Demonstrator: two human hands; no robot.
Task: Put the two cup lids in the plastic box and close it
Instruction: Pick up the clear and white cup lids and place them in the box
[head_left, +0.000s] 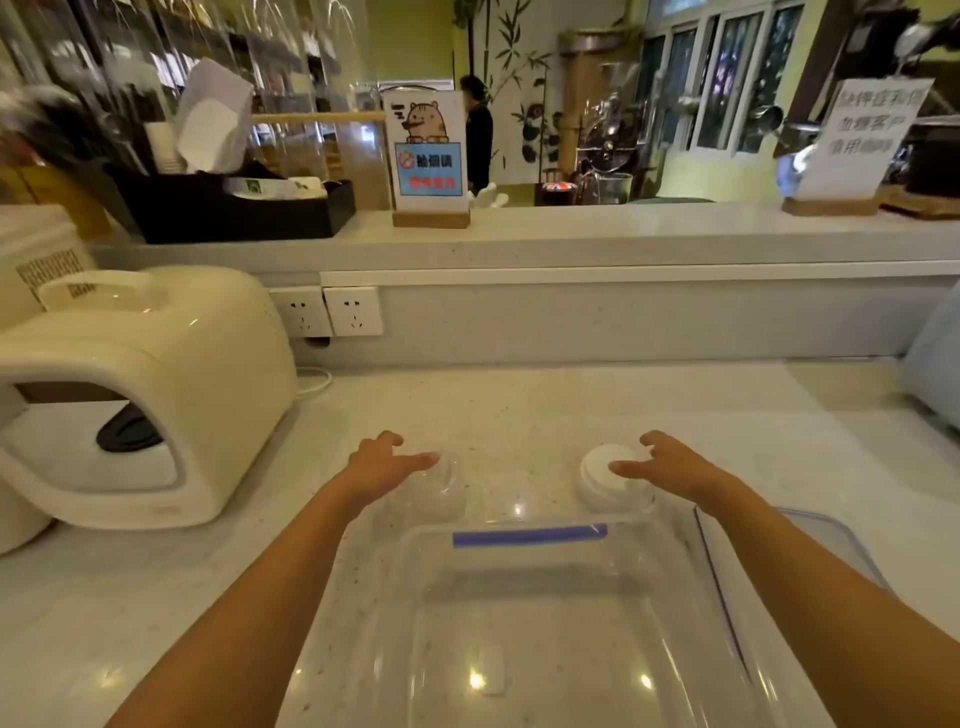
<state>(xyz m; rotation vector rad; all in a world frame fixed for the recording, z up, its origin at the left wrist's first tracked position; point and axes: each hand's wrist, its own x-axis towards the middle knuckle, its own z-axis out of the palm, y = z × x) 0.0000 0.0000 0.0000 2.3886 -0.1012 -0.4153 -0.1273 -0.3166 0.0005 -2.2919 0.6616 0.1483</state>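
Note:
An empty clear plastic box (524, 530) with a blue strip on its far rim stands open on the counter right in front of me. Its clear lid (841, 551) with a blue edge lies under my right forearm, beside the box. Just beyond the box lie two cup lids. The clear domed lid (447, 488) is on the left, with my left hand (384, 467) spread over it, fingers apart and barely above it. The white lid (605, 480) is on the right; my right hand (670, 465) hovers over it with fingertips touching its top.
A cream-coloured machine (156, 395) stands at the left, with wall sockets (327, 312) behind it. On the raised ledge are a black organiser (228, 208) and two sign stands (431, 156). A pale blue object (935, 364) sits at the right edge.

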